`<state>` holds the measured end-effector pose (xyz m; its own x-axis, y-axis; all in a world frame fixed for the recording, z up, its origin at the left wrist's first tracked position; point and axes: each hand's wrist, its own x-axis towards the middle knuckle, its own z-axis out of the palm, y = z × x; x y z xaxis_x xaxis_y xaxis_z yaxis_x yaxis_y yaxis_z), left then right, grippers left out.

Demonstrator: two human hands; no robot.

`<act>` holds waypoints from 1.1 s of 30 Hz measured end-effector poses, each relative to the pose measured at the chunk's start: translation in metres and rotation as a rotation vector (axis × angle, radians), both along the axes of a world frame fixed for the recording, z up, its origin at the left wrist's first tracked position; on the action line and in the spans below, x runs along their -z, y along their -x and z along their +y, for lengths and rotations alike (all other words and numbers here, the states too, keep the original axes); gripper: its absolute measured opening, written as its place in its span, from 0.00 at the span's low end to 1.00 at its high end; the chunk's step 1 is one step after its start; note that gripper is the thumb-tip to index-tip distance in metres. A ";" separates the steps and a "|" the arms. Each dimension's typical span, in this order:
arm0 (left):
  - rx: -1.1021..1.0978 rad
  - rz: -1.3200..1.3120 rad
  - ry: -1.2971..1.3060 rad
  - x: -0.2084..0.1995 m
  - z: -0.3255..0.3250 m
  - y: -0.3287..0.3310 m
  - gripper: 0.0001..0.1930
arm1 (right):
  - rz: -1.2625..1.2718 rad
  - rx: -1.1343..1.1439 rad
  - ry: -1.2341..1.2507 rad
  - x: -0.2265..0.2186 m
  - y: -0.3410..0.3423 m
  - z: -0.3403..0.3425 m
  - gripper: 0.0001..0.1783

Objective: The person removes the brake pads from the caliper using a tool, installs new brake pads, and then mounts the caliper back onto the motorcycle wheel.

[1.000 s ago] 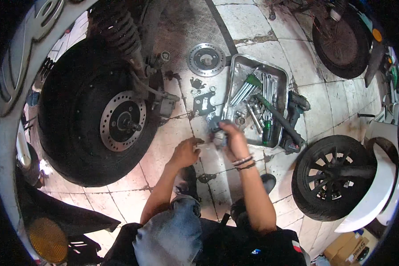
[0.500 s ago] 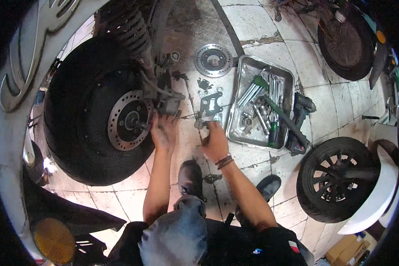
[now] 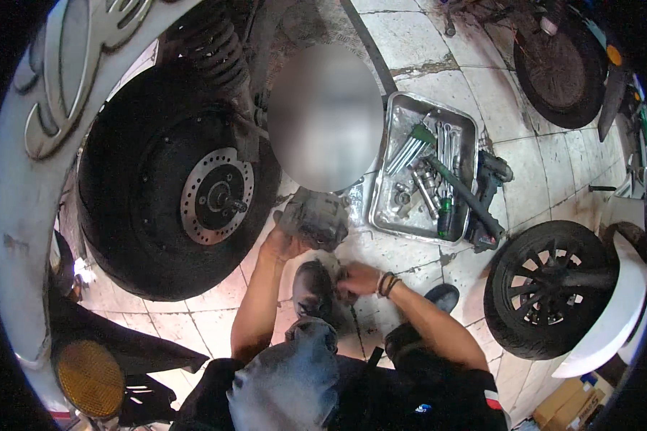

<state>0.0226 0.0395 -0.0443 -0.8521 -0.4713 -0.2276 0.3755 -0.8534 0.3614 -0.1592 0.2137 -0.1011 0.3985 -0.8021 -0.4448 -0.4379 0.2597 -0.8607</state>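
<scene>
1. A grimy metal brake caliper (image 3: 315, 218) is held above the tiled floor (image 3: 474, 79), between the scooter's rear wheel (image 3: 172, 194) and the metal tool tray (image 3: 425, 172).
2. The left hand (image 3: 284, 241) grips the caliper from below, fingers wrapped around it.
3. The right hand (image 3: 356, 279) is curled shut near the knee; what it pinches cannot be told.
4. The tray holds wrenches and sockets; a loose wheel (image 3: 546, 287) lies right of it.

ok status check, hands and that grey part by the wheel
Left hand grips the grey metal part beside the rear wheel. Right hand closed low, contents unclear. Tool tray close right.
</scene>
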 end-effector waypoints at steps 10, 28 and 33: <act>-0.018 0.369 -0.032 -0.038 -0.045 0.080 0.54 | -0.463 0.536 -0.306 -0.153 0.097 -0.045 0.36; -0.093 0.325 0.333 -0.184 -0.036 0.140 0.52 | -0.792 0.952 0.195 -0.312 0.087 -0.070 0.28; -0.300 0.068 0.285 -0.198 -0.033 0.148 0.42 | -0.996 1.176 0.264 -0.325 0.057 -0.081 0.25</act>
<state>-0.1257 0.0065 0.1533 -0.6760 -0.7369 0.0000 0.6236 -0.5721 0.5328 -0.2166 0.1322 0.2243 -0.4473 -0.8729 -0.1951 0.6476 -0.1656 -0.7438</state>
